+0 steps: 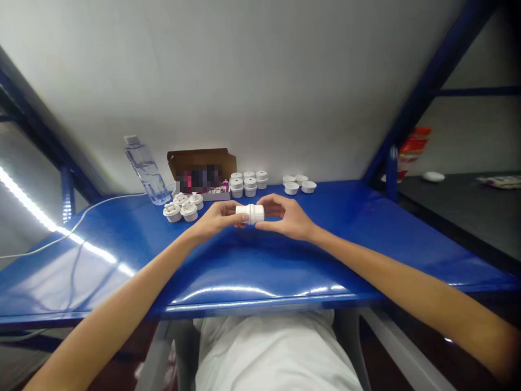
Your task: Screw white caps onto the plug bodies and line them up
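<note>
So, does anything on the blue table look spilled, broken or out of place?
Nothing stands out. The left hand and right hand hold one white plastic part above the blue table. The other white parts sit in neat groups, the bottle is capped, and no spill shows.

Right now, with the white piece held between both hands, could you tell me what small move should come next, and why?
Probably a short twist of the right hand against the left hand: each pinches one end of the white piece, held sideways above the blue table, and a seam seems to split it into two halves.
</note>
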`<state>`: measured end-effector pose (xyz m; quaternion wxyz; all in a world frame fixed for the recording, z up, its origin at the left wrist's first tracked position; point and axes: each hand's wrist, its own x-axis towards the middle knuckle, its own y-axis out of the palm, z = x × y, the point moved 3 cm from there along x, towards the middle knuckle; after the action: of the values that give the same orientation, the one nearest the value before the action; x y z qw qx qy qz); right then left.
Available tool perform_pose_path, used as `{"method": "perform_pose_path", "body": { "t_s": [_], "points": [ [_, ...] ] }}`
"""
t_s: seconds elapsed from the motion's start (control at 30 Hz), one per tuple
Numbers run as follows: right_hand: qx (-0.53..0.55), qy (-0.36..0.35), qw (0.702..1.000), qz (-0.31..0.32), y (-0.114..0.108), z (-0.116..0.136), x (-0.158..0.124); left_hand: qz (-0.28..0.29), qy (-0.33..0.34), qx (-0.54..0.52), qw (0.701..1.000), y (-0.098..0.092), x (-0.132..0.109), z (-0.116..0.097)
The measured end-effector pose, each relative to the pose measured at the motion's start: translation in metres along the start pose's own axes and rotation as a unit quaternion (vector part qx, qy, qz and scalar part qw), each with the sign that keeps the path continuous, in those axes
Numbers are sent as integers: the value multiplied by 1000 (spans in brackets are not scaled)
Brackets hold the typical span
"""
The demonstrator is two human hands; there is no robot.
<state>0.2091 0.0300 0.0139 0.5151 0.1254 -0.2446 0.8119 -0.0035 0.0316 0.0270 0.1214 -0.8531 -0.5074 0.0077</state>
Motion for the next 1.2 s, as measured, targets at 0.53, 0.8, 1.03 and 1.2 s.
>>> {"method": "perform_pose_path", "body": {
  "t_s": [0.53, 0.8, 1.03, 1.2],
  "points": [
    [-117, -96, 988, -30, 0, 15, -7, 13, -39, -57, 998, 2, -4, -6],
    [22, 54, 997, -51, -3, -1, 1, -9, 44, 4, 999, 7, -5, -9],
    [147, 143, 978, -42, 0, 0, 4, -44, 103, 48, 993, 10, -7, -15],
    [167, 148, 973, -52, 1, 3, 5, -58, 104, 38, 992, 12, -5, -15]
  ]
}}
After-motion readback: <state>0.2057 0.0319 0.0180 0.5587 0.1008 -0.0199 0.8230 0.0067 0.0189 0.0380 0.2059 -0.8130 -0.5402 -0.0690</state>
